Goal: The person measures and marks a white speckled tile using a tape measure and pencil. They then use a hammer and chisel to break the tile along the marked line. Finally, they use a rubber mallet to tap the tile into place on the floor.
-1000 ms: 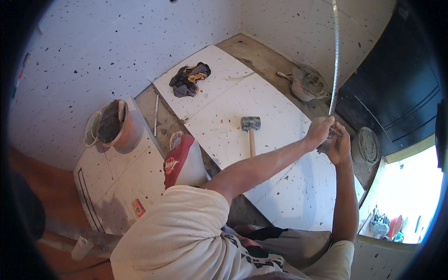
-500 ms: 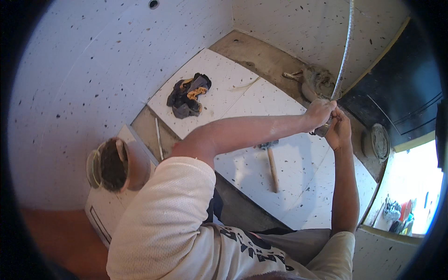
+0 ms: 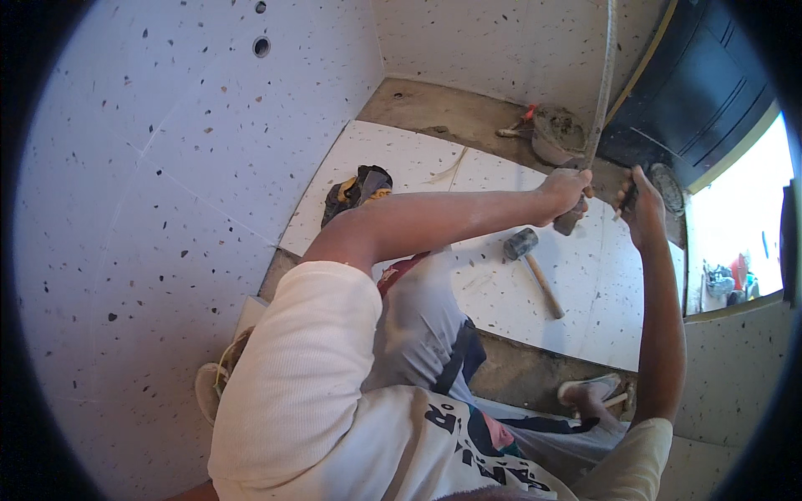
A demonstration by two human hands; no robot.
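Observation:
A long, narrow grey bar [image 3: 603, 92] rises steeply out of the top of the picture. My left hand [image 3: 566, 194] is closed round its lower part, and a short end sticks out below the fist. To the right, apart from the bar, my right hand [image 3: 645, 209] is raised with curled fingers. Something small and dark shows at those fingers, too small to name. Below the hands, a mallet with a dark head and wooden handle [image 3: 545, 286] lies on the white speckled tiles [image 3: 493, 288]. A dark and yellow cloth bundle [image 3: 355, 194] is partly hidden behind my left arm.
A bucket of mortar [image 3: 558, 134] stands beyond my left hand; another mortar container [image 3: 668, 190] is behind my right. A dark panelled door [image 3: 693, 92] stands at a bright doorway [image 3: 743, 209]. Speckled walls [image 3: 184, 209] enclose the floor. A container [image 3: 207, 392] shows at lower left.
My right hand has come away from the bar and moved right. My left hand still holds the bar. The view has shifted, and my bent leg now shows beside the tiles.

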